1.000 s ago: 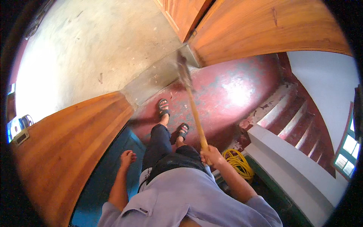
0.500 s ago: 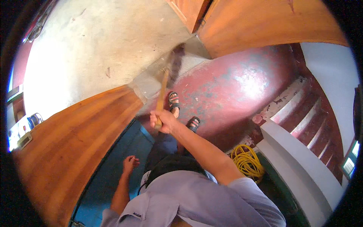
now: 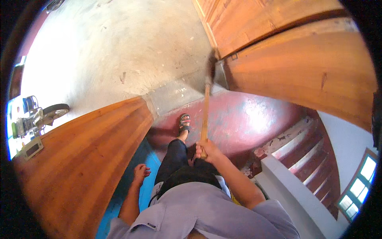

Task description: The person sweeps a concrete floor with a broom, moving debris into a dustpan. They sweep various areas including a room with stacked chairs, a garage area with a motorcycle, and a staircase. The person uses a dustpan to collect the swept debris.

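My right hand point(image 3: 209, 150) is closed round the end of the long wooden handle of a broom point(image 3: 205, 115). The broom's dark head is smeared by motion, so its bristles cannot be made out. It is at the grey threshold point(image 3: 171, 95), by the foot of the right-hand wooden door point(image 3: 294, 59). Hanging low at my side, my left hand point(image 3: 141, 173) is empty, its fingers loosely bent and apart. It is nearest to a blue surface point(image 3: 149, 159) beside the left-hand wooden door point(image 3: 91, 151).
Pale concrete floor point(image 3: 139, 51) lies beyond the threshold, worn red floor point(image 3: 234, 115) on my side. Red steps point(image 3: 306, 159) and a low white wall point(image 3: 282, 187) stand to the right. A wheeled vehicle point(image 3: 43, 115) shows far left. My sandalled foot point(image 3: 184, 124) is near the threshold.
My right hand and the broom have swung right, bringing its head from mid-threshold to the right-hand door. The view has shifted, one foot has gone out of sight, and the yellow coil is mostly hidden.
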`<state>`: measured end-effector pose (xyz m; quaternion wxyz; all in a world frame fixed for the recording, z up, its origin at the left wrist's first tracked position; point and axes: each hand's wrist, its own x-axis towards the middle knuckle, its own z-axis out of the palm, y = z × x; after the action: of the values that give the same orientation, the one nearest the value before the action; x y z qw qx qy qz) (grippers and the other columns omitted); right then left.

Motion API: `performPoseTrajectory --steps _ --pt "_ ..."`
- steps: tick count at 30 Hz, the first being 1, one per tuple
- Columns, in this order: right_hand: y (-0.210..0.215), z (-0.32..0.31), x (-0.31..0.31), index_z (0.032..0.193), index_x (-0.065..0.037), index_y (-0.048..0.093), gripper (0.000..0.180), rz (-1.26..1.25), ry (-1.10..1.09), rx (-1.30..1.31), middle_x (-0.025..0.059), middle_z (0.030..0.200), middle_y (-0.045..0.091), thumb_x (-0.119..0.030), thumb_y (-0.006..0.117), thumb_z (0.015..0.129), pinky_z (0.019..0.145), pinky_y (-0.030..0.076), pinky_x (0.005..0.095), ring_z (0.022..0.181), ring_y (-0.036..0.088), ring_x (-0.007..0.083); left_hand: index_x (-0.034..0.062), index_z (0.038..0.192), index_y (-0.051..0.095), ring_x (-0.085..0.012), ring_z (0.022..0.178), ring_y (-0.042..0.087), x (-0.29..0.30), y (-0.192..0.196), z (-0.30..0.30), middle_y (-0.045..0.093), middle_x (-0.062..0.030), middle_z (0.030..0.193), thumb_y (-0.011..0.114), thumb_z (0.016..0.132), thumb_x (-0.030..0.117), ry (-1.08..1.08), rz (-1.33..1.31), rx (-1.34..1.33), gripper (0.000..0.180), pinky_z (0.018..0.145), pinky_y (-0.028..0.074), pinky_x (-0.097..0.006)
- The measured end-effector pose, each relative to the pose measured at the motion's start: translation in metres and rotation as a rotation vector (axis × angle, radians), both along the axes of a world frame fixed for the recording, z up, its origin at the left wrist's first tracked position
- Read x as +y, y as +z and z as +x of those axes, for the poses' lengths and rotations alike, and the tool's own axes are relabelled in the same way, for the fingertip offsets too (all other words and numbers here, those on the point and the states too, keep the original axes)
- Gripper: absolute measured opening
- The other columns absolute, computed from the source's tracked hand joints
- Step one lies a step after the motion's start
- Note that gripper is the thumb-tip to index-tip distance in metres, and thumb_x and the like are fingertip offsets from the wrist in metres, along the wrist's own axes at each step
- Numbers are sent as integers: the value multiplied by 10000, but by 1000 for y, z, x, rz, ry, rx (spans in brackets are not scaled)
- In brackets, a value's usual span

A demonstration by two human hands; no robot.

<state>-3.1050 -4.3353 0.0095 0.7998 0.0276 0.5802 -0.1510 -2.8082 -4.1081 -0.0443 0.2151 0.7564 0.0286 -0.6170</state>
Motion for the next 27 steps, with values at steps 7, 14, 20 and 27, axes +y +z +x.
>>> performPoseTrajectory --steps 7,14,20,27 --pt "-59 106 -121 664 -69 401 126 167 -236 -346 15 538 399 -67 496 746 410 358 266 436 403 121 15 985 456 -204 639 571 -10 15 -5 562 -129 840 449 816 174 87 32 -9 232 538 476 -290" --pt "-24 95 -185 715 -70 405 130 -16 -98 -507 1 553 411 -88 531 743 396 354 255 436 406 97 11 1000 445 -205 648 571 -34 6 0 560 -130 849 454 821 197 144 13 -29 259 540 477 -289" --pt "2 43 -176 734 -78 406 107 -161 167 -28 20 535 413 -64 512 739 364 366 289 422 424 123 -2 994 446 -207 648 573 -71 22 -20 559 -137 847 457 817 186 277 49 -46 258 522 470 -281" --pt "-65 116 -267 653 -71 399 133 147 72 -355 20 531 411 -50 493 745 438 377 280 437 425 137 -3 984 444 -220 629 569 -115 35 -44 560 -142 839 468 812 194 379 108 -87 262 520 477 -297"
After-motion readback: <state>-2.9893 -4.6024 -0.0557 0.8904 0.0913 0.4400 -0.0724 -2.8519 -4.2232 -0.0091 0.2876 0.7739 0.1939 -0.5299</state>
